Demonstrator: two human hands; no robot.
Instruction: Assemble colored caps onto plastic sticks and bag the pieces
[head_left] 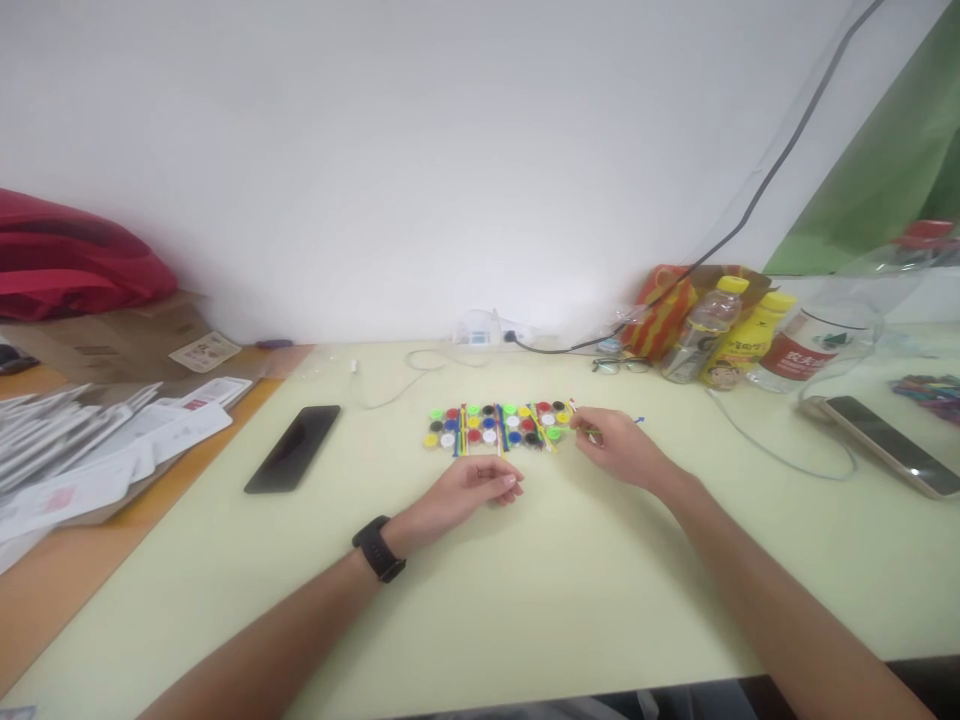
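Small round caps (pixel 489 436) in green, red, white, blue, black and yellow lie in short rows on the pale table. Thin coloured sticks (pixel 459 432) stand in bands between groups of them. At the near edge of this arrangement rests my left hand (pixel 480 482), its fingers loosely curled and slightly apart, with nothing visible in them. My right hand (pixel 616 445) is at the right end, fingers pinched around a thin stick (pixel 640 420) whose blue tip pokes out to the right. The fingers partly hide what lies under them.
A black phone (pixel 292 449) lies left; another phone (pixel 892 445) lies right. Bottles (pixel 705 330) and a red-yellow bag (pixel 660 312) stand at the back right, near eyeglasses (pixel 621 366). White cables (pixel 405 385) cross the back. Stacked paper packets (pixel 97 450) sit at left.
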